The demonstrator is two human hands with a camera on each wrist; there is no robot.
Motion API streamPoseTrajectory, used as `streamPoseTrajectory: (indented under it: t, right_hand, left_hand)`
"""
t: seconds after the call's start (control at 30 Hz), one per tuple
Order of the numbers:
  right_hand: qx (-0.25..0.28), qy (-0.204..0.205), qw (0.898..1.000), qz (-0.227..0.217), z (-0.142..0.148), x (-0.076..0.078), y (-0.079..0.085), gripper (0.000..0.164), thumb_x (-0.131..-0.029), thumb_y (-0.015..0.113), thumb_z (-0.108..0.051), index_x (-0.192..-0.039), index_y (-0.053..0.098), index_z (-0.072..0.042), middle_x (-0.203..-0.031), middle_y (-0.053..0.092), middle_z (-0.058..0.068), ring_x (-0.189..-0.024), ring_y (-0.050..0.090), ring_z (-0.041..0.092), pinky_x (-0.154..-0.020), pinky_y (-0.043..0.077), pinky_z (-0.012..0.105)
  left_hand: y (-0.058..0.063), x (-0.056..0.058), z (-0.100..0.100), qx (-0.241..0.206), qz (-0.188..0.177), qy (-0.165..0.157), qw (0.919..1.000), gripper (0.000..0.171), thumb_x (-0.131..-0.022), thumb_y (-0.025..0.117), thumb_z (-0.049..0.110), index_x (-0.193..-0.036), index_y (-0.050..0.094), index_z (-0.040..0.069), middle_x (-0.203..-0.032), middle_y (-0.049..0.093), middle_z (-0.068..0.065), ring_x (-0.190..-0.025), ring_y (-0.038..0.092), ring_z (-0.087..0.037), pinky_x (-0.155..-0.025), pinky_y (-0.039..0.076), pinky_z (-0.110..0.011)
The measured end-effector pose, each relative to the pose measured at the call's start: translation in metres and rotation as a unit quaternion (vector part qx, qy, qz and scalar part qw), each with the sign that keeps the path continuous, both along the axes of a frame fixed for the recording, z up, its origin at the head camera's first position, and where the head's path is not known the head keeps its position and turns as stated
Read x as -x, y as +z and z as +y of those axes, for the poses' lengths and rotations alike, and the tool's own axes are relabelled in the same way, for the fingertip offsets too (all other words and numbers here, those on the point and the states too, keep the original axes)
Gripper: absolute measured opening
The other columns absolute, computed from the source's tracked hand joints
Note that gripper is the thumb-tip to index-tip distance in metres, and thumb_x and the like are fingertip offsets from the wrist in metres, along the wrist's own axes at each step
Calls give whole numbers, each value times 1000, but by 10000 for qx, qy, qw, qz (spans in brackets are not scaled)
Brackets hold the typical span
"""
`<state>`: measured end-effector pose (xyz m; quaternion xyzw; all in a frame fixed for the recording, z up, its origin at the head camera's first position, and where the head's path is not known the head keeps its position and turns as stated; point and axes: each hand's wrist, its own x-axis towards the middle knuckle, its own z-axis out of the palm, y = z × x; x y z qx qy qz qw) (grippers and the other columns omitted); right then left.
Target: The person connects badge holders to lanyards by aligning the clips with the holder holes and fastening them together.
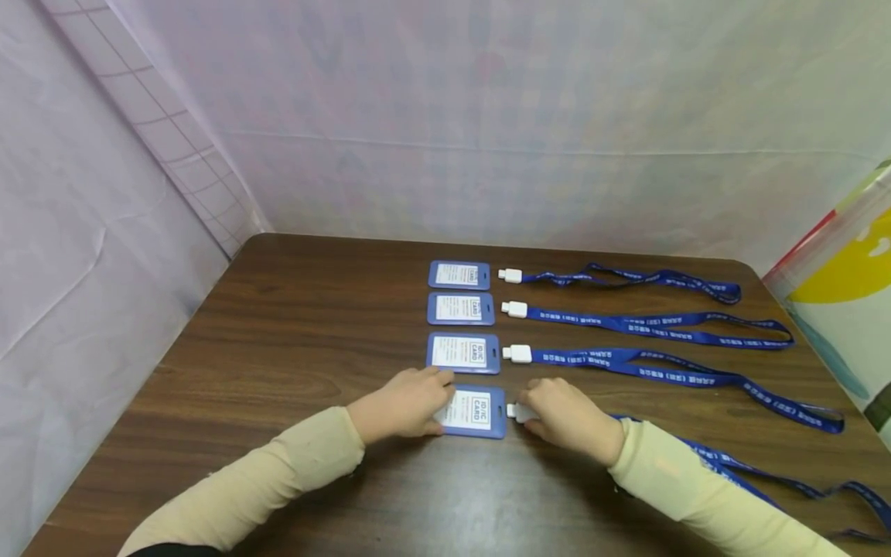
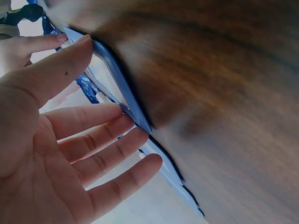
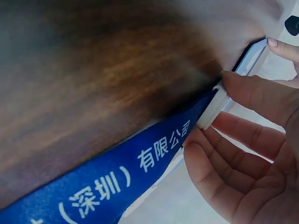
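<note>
Nearest to me on the table lies a blue ID card holder [image 1: 493, 414] with a white "ID/IC CARD" insert. My left hand [image 1: 411, 402] holds it across its left end, thumb at the near edge and fingertips at the far edge. In the left wrist view the thumb [image 2: 70, 60] rests by the holder's blue rim [image 2: 124, 81], the other fingers nearly straight. Just right of the holder's slotted end, my right hand [image 1: 564, 414] pinches the white clip [image 3: 212, 109] of a blue lanyard [image 3: 112, 182]. The clip's white tip points at the slot, a small gap apart.
Behind, three more card holders [image 1: 462, 352] [image 1: 459, 308] [image 1: 458, 275] lie in a column. Each faces a lanyard's white clip [image 1: 517, 353] across a small gap, its blue strap [image 1: 661, 370] stretching right. The brown table [image 1: 278, 333] meets a pale curtain [image 1: 522, 155] at the back.
</note>
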<state>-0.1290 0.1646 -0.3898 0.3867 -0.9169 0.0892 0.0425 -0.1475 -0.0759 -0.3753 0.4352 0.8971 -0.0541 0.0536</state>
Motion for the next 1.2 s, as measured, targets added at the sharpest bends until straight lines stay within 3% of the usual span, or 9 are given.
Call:
streamPoseTrajectory:
  t: [0.5,0.9,1.2]
  right_hand:
    - [-40,159,9998,128,-4,3,-2,20,-61,75,-7,-61,55,-10,-61,50,0,-52,50,14,-46,42,27]
    - [-2,277,9996,103,-5,5,2,21,-61,76,-4,-60,56,-10,-59,51,0,-51,50,14,-45,42,25]
    - [-25,238,9997,17,-6,5,1,21,-62,75,-4,-60,55,-10,-59,51,-1,-51,49,13,-45,42,25]
  left_hand:
    - [-2,2,0,-104,-85,45,9999,42,-68,76,39,-95,64,8,-89,51,-1,-81,50,-15,-62,48,-27]
    - [-3,6,0,-394,-570,36,9976,43,-69,78,32,-96,65,2,-89,51,-4,-81,47,-16,-71,47,-23]
    - [-2,4,1,-427,-550,1,9976,42,-68,78,32,-95,65,2,-89,50,-4,-81,46,-16,-74,46,-24]
